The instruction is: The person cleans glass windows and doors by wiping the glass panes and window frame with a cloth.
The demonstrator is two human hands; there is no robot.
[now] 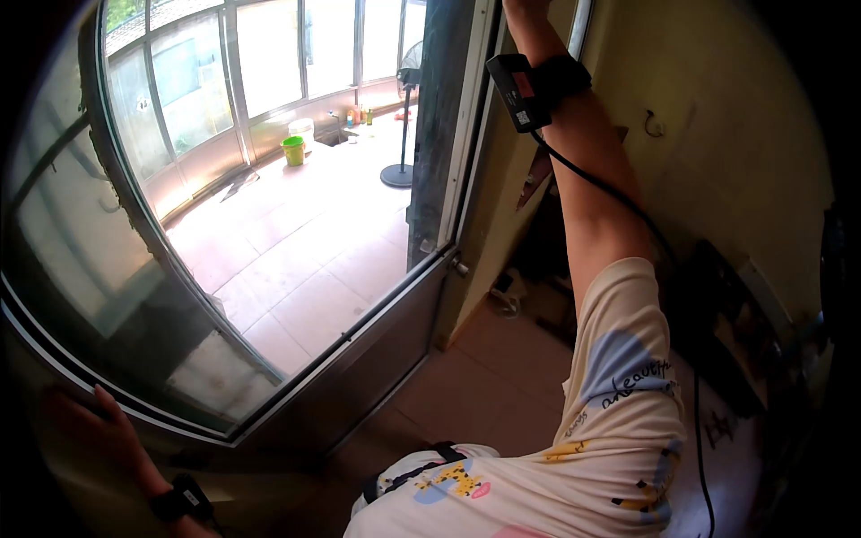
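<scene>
A glass door or window panel in a metal frame (345,339) fills the left and middle of the view. At the lower left, my left hand (103,426) rests against or near the frame's dark lower edge; a finger points up, and the others are lost in shadow. My right arm reaches up along the frame's right side, and only the base of my right hand (527,5) shows at the top edge, its fingers out of view. Each forearm wears a strapped black device. A small knob (460,266) sits on the frame's right corner.
Through the glass show a tiled floor (300,260), a green bucket (293,151), a standing fan (397,176), a sink and bottles. Shoes (508,291) lie by the wall. Dark items and a hanging cable are at the right; a hook (653,124) is on the wall.
</scene>
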